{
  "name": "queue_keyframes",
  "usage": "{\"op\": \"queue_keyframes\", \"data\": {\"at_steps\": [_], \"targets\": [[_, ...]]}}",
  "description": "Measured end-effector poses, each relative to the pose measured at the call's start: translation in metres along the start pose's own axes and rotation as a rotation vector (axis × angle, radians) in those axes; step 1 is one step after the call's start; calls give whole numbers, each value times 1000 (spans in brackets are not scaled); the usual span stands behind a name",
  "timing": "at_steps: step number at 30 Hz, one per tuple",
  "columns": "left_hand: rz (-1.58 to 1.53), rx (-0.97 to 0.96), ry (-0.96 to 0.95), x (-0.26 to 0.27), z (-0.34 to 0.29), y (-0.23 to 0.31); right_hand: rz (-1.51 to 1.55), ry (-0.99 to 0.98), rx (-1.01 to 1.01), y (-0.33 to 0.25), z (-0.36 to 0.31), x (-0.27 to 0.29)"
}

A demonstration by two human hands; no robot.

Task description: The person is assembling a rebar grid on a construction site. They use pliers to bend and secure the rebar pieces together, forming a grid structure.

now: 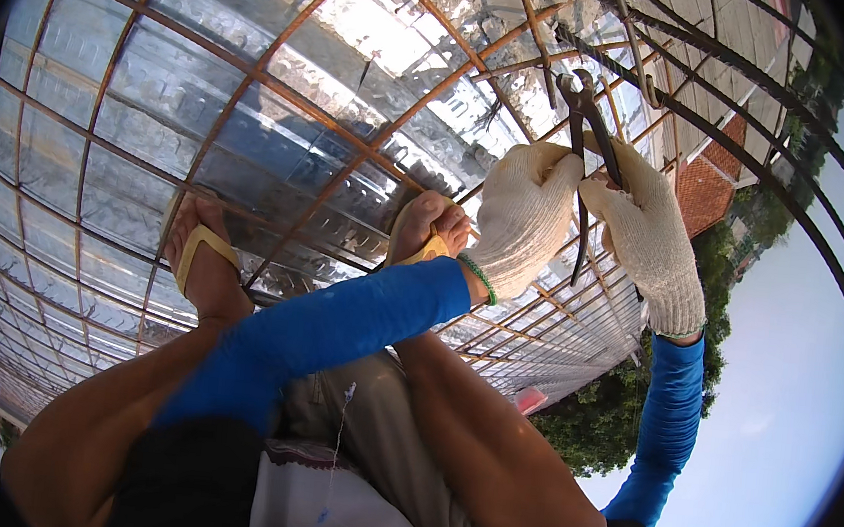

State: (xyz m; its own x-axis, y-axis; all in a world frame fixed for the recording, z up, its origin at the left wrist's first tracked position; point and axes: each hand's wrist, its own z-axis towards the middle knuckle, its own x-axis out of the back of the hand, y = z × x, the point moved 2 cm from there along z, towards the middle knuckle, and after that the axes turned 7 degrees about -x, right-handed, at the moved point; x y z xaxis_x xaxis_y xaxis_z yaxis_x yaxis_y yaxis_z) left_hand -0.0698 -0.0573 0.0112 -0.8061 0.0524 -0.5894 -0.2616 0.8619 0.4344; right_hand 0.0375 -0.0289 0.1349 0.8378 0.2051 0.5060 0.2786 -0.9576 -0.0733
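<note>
A pair of dark end-cutting pincers points up and away from me, its jaws beside the rebar at the mesh's far right edge. My left hand, in a cream knitted glove, is closed with its thumb and fingers on the left handle, whose end sticks out below. The other handle runs into my right hand, gloved alike and closed around it. Both hands are close together above the rusty rebar mesh. Whether any wire is between the jaws is too small to tell.
Shiny corrugated metal decking lies under the mesh. My feet, in yellow flip-flops, stand on it. Thicker dark rebars curve along the right edge. Beyond that edge are a brick-red roof, trees and sky.
</note>
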Motion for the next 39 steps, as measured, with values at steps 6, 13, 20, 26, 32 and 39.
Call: {"op": "queue_keyframes", "data": {"at_steps": [6,13,20,26,32,39], "targets": [[55,158,-176,7,-8,10,104,-154,-81,10,-2,5],[105,-109,23,29,22,17,148,-245,-26,9,12,19],[95,-179,65,21,39,39,-50,-238,4,-2,23,26],[25,-97,99,21,46,43,-70,-286,-64,-14,27,27],[-43,-86,89,27,46,44,-150,-250,-92,-22,27,31],[-11,-93,16,36,48,42,-74,-265,23,-18,27,40]]}}
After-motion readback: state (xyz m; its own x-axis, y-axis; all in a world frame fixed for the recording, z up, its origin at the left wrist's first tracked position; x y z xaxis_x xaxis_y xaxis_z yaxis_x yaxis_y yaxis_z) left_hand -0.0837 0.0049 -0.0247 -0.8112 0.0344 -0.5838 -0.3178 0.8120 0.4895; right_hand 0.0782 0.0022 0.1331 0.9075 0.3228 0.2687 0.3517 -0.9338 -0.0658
